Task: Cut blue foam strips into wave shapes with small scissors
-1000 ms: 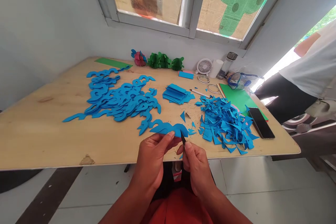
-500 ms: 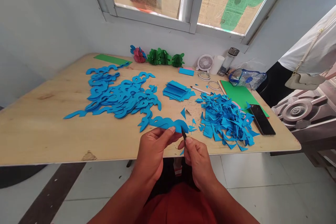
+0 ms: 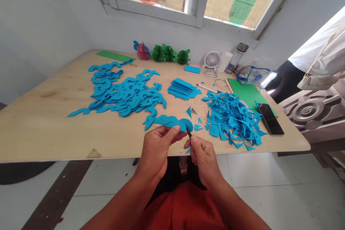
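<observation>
My left hand pinches a wavy-edged strip of blue paper between thumb and fingers, just above the table's front edge. My right hand is closed round small dark scissors; their narrow blades touch the strip's right end and the handles are hidden by the fingers. A small blue scrap shows beside the right fingers. To the left lies a heap of cut wavy blue strips. A pile of blue paper offcuts sits to the right.
Folded blue paper pieces lie mid-table near a white pencil. Behind stand green paper ornaments, a small fan and a bottle. A phone rests at right by green sheets. A person stands beyond.
The view has shifted slightly. Both hands keep their hold, and the scissors' blades stay at the right end of the blue strip with little visible movement.
</observation>
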### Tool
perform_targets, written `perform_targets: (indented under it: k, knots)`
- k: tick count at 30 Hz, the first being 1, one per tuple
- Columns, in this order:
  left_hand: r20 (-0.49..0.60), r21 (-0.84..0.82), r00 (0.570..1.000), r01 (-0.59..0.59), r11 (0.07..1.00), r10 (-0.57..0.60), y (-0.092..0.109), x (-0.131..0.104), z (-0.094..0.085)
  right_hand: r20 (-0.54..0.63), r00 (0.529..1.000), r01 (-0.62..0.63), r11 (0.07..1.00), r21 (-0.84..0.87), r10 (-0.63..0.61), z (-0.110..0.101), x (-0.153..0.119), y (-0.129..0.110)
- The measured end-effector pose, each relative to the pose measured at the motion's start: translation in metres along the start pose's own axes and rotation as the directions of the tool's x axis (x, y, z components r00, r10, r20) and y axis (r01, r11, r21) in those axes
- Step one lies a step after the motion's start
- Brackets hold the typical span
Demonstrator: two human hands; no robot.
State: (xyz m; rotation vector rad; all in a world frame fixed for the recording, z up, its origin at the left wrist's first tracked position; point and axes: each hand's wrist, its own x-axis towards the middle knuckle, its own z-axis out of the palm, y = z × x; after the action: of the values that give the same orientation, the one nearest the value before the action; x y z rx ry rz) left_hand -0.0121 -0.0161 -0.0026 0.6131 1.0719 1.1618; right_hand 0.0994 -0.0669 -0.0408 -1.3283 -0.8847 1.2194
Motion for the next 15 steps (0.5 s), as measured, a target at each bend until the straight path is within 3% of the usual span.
perform_targets:
  k: [15]
  knots:
    - [0.064,0.135,0.998,-0.020,0.991,0.012,0.005,0.002,-0.003,0.074,0.997,-0.006,0.999,-0.050,0.010,-0.013,0.002,-0.006]
